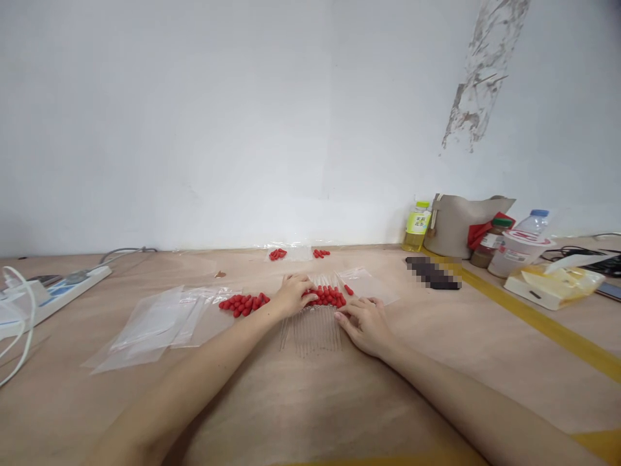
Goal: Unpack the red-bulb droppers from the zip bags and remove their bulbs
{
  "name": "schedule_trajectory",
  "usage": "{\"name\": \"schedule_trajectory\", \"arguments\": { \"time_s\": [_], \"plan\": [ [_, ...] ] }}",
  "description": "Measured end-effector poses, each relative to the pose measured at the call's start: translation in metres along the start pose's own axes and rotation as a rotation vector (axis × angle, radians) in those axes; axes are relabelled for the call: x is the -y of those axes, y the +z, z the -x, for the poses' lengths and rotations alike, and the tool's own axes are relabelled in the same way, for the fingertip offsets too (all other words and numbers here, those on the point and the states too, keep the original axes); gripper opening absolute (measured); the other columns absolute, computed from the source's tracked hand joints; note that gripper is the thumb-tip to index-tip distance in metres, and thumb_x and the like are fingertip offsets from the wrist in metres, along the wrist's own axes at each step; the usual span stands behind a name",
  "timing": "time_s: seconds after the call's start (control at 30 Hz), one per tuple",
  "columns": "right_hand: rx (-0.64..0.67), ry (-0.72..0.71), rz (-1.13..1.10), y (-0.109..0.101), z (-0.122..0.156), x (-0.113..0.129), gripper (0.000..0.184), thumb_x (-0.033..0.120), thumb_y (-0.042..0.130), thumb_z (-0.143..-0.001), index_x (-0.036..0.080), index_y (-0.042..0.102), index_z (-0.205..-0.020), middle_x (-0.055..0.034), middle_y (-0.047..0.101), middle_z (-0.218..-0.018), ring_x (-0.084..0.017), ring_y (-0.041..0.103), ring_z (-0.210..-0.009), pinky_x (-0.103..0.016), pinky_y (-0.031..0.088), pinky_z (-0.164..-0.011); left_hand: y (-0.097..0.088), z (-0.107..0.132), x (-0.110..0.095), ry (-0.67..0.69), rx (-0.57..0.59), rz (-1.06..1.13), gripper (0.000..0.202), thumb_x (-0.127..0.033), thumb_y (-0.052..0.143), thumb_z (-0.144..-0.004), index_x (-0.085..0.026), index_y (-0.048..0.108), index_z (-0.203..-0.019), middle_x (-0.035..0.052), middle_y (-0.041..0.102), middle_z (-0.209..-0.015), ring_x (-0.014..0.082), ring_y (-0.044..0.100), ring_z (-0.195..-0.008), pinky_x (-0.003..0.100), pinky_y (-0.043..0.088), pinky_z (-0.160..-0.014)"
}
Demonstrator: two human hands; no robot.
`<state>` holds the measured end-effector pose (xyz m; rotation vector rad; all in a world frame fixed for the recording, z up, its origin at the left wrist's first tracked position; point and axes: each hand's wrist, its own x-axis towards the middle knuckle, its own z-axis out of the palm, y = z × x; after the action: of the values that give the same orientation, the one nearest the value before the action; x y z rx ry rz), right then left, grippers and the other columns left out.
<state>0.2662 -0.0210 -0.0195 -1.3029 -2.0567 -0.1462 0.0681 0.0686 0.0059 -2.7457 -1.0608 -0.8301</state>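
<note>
We saw the left hand (294, 292) lying flat on the red-capped droppers (326, 299), grasping nothing, and the right hand (363, 321) open at their 4 o'clock, likely steadying the clear stems (313, 330) in a row.

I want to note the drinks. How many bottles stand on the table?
2 clear ones: a yellow-labelled bottle left of the grey bag, and a blue-capped bottle right of it, behind a white tub. More may be hidden.

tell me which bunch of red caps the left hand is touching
The row of red caps on the clear tubes, between both hands. The left hand rests on its left end; the other bunches lie untouched.
</note>
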Motion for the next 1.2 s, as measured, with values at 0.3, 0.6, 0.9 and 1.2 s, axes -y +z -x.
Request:
{"name": "schedule_trajectory", "arguments": {
  "time_s": [0.3,0.6,0.9,1.2],
  "plan": [
    [-0.168,0.061,-0.062,0.004,-0.003,-0.012,0.028,0.034,0.047,-0.083,0.021,0.057,-0.105,-0.006,0.062,-0.092,-0.018,0.055,-0.088,-0.035,0.034,-0.081,-0.028,0.035,-0.016,-0.061,-0.293,0.245,0.018,-0.019,0.043,-0.086,-0.017,0.059,-0.094,0.0055,0.055,-0.092,0.0144,0.054,-0.088,0.028,0.044,-0.077],
    [-0.179,-0.325,0.076,-0.003,-0.001,0.005,0.044,0.042,0.053,-0.079,0.025,0.05,-0.119,-0.0084,0.057,-0.114,-0.024,0.043,-0.111,-0.046,0.023,-0.095,-0.034,0.091,-0.02,-0.032,-0.178,0.401,0.022,-0.017,0.043,-0.085,-0.021,0.063,-0.095,0.0069,0.059,-0.097,0.0161,0.055,-0.092,0.035,0.046,-0.082],
    [-0.133,-0.38,0.007,0.005,0.004,0.018,0.017,0.027,0.047,-0.085,0.026,0.065,-0.087,0.0024,0.063,-0.064,-0.012,0.053,-0.073,-0.042,0.018,-0.096,-0.033,0.092,-0.038,0.039,-0.177,0.365,0.022,-0.02,0.046,-0.084,-0.02,0.059,-0.102,0.0088,0.059,-0.099,0.0173,0.055,-0.094,0.034,0.045,-0.082],
    [-0.129,-0.436,0.009,0.004,0.006,0.024,0.017,0.024,0.047,-0.084,0.023,0.063,-0.079,0.0031,0.058,-0.06,-0.012,0.049,-0.069,-0.04,0.02,-0.094,-0.031,0.089,-0.044,0.129,-0.181,-0.085,0.015,-0.028,0.049,-0.084,-0.023,0.063,-0.082,-0.0001,0.065,-0.072,0.0147,0.054,-0.073,0.037,0.034,-0.083]
  ]
}}
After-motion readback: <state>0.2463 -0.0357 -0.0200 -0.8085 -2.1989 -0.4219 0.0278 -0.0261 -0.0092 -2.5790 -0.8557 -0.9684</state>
